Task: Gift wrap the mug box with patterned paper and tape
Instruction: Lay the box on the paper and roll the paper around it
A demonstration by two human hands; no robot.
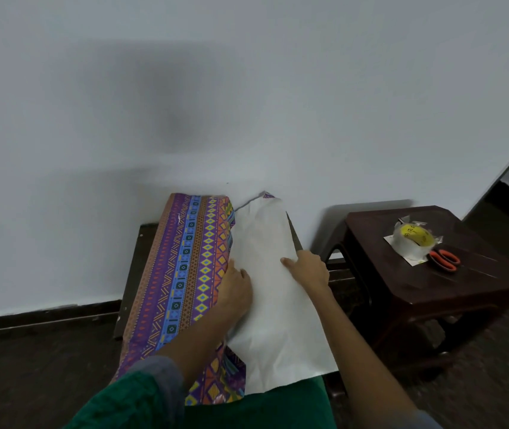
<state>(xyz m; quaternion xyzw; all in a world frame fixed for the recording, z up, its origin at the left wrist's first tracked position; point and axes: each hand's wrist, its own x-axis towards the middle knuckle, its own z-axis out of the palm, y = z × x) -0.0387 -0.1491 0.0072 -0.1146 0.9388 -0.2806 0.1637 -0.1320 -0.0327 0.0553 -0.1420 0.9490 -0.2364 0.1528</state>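
Note:
A long sheet of patterned paper (185,267), purple, blue and orange, lies over a low dark table (137,261). Its right part is folded over, so the white underside (265,243) faces up. My left hand (236,291) lies flat on the fold line where pattern meets white. My right hand (307,269) presses on the white flap's right edge, fingers pointing left. The mug box is not visible; I cannot tell if it sits under the flap. A roll of clear tape (414,239) rests on a side table at the right.
Orange-handled scissors (445,260) lie beside the tape on a small dark wooden side table (401,274). A white wall rises right behind both tables. Dark floor (36,366) spreads to the left and right. My green garment fills the bottom edge.

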